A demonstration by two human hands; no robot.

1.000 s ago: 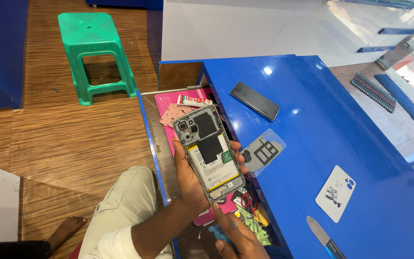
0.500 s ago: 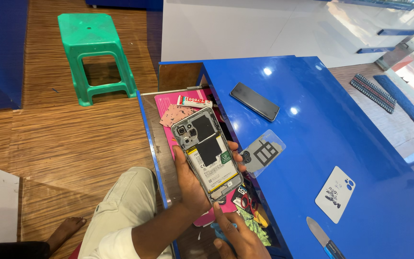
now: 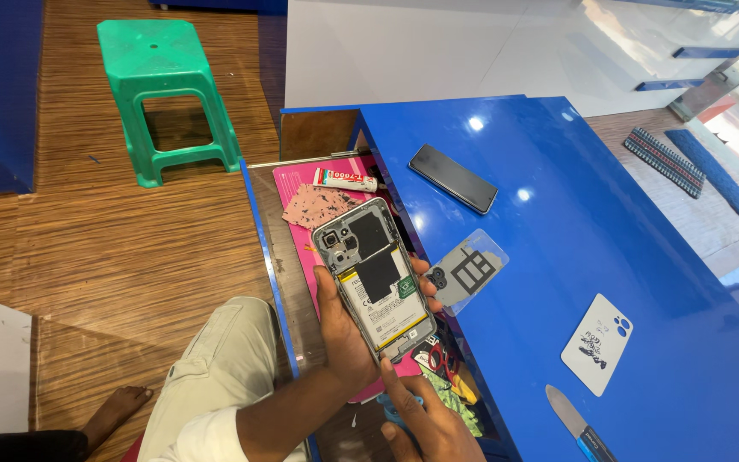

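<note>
1. The left hand (image 3: 345, 329) wraps the opened phone (image 3: 375, 278) from behind, fingers curled on its edges, tilting the bare battery and boards up to the eye, above the open drawer (image 3: 301, 257).
2. The right hand (image 3: 425, 423), pressed together, puts 1 fingertip at the phone's lower end, likely to steady it.
3. The clear back cover (image 3: 465, 271) and a 2nd black phone (image 3: 453, 178) lie apart on the blue bench (image 3: 609, 231), within reach.

Knife (image 3: 576, 423) cut by the bottom edge, right hand (image 3: 428, 422) partly out of frame, drawer (image 3: 438, 376) contents hidden behind phone (image 3: 375, 279)
</note>
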